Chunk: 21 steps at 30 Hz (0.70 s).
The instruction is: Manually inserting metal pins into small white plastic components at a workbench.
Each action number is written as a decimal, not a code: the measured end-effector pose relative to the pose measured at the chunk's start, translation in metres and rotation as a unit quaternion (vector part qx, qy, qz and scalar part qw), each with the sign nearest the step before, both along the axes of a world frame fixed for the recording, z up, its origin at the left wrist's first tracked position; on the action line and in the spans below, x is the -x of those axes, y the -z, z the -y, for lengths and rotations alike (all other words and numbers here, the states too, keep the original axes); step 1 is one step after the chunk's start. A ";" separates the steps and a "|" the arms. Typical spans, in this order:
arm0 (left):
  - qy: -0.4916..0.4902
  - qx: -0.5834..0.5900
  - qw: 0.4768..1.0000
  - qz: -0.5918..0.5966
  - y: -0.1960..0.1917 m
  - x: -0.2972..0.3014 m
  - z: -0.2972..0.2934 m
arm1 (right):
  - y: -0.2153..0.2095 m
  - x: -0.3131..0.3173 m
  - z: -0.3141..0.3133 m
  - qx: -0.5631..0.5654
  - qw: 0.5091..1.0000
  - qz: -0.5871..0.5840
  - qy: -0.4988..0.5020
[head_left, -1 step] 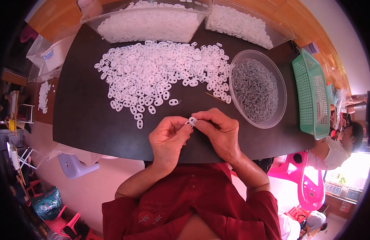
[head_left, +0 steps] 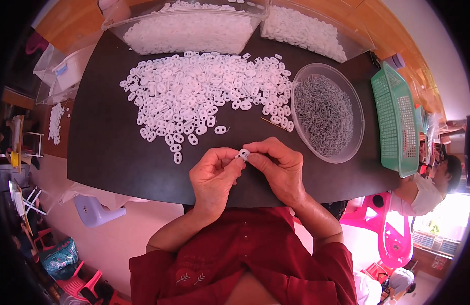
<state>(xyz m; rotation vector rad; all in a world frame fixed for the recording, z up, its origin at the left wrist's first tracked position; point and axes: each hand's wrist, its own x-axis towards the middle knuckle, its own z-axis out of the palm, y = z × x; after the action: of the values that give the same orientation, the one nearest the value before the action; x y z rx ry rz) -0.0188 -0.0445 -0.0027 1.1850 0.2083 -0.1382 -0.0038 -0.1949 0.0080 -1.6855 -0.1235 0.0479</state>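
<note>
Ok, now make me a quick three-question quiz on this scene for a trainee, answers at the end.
1. True or false: the left hand and right hand both hold the same white piece.
2. What holds the grey parts?
A) the green basket
B) the round bowl
C) a clear bin
3. Fill in: seen from the wearer's side, the loose pile lies to the ____ of the bowl.

Key: 1 true; 2 B; 3 left.

There's a green basket (head_left: 385,112) at the right end of the surface (head_left: 118,152), a pink chair (head_left: 396,246) nearby, and a purple stool (head_left: 90,211) over left.
</note>
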 end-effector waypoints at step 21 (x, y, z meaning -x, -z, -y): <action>0.003 0.005 0.998 0.063 0.004 0.000 0.004 | 0.005 -0.004 0.001 0.090 0.992 0.085 -0.006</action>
<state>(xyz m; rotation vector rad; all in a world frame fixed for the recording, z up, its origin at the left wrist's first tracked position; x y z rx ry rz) -0.0190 -0.0487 -0.0066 1.1801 0.0935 -0.0701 0.0000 -0.1958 0.0028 -1.8677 -0.2629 -0.0780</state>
